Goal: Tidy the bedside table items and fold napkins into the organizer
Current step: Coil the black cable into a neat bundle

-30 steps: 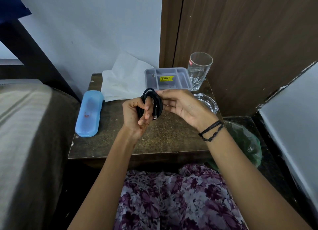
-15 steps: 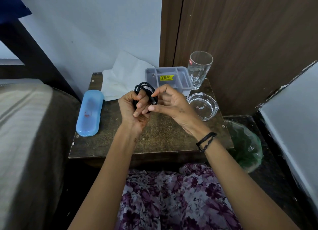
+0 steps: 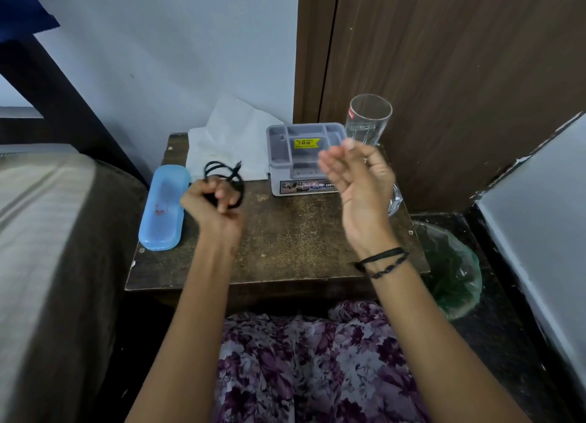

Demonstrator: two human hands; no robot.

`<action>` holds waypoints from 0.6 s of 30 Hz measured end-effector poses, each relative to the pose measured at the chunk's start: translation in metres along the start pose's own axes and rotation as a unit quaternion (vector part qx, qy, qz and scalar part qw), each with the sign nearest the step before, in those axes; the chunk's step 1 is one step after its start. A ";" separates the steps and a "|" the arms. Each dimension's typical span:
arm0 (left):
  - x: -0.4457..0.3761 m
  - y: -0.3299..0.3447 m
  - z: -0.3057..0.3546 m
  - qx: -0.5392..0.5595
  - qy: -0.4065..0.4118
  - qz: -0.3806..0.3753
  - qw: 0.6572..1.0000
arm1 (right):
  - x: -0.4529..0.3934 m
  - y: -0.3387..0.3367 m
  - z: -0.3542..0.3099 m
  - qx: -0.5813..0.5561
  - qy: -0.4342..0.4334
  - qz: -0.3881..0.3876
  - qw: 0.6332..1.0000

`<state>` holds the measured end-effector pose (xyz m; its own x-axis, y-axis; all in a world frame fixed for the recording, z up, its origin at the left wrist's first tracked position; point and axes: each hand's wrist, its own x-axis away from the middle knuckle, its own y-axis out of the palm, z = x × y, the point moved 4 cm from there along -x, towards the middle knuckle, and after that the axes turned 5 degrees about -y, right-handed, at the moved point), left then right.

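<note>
My left hand [image 3: 213, 204] is closed around a coiled black cable [image 3: 225, 173], held just above the left part of the wooden bedside table [image 3: 285, 242]. My right hand [image 3: 358, 175] hovers empty with curled, parted fingers in front of the grey plastic organizer [image 3: 302, 136], which stands at the back of the table with a yellow price sticker. White napkins [image 3: 228, 140] lie crumpled at the back left, against the wall.
A light blue case [image 3: 163, 208] lies along the table's left edge. A clear drinking glass [image 3: 367, 120] stands at the back right, with a glass ashtray [image 3: 395, 200] partly hidden behind my right hand. A green-lined bin [image 3: 450, 264] sits right of the table, a bed at the left.
My right hand has let go of the cable and moved right and up. My left hand has carried the coiled cable left, toward the blue case.
</note>
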<state>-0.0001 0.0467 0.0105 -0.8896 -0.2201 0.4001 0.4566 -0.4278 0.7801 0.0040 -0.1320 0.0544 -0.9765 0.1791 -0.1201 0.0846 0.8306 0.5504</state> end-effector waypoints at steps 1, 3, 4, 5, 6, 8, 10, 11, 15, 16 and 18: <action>-0.001 -0.010 0.008 0.002 0.010 0.010 1.000 | -0.004 -0.005 -0.008 0.000 -0.012 0.011 1.000; 0.001 -0.015 0.015 -0.044 0.009 -0.009 0.999 | -0.009 -0.001 -0.017 0.056 -0.022 -0.036 0.998; 0.003 -0.012 0.013 -0.069 0.004 -0.029 0.997 | -0.008 0.006 -0.015 0.096 -0.018 -0.076 0.992; 0.006 -0.007 0.009 -0.087 -0.001 -0.051 0.995 | -0.006 0.015 -0.008 0.135 -0.003 -0.119 0.984; 0.009 0.000 0.004 -0.098 -0.006 -0.070 0.993 | -0.002 0.025 0.002 0.179 0.015 -0.162 0.970; 0.011 0.013 -0.004 -0.102 -0.011 -0.091 0.991 | 0.001 0.040 0.023 0.282 0.032 -0.239 0.929; 0.009 0.017 -0.006 -0.101 -0.011 -0.089 0.991 | 0.000 0.046 0.036 0.342 0.021 -0.251 0.905; 0.008 0.018 -0.006 -0.103 -0.010 -0.088 0.991 | -0.001 0.046 0.038 0.349 0.012 -0.233 0.908; 0.008 0.023 -0.005 -0.104 -0.001 -0.091 0.990 | -0.002 0.042 0.040 0.360 -0.026 -0.176 0.916; 0.007 0.024 -0.005 -0.107 0.001 -0.093 0.990 | -0.001 0.042 0.039 0.351 -0.032 -0.167 0.921; 0.009 0.027 -0.004 -0.111 0.006 -0.098 0.989 | 0.002 0.042 0.039 0.308 -0.027 -0.142 0.940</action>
<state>0.0039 0.0292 0.0331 -0.9616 -0.1232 0.2452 0.2653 -0.6449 0.7167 0.0137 -0.0766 0.0450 -0.9667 -0.0836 -0.2419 -0.0633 0.9939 -0.0907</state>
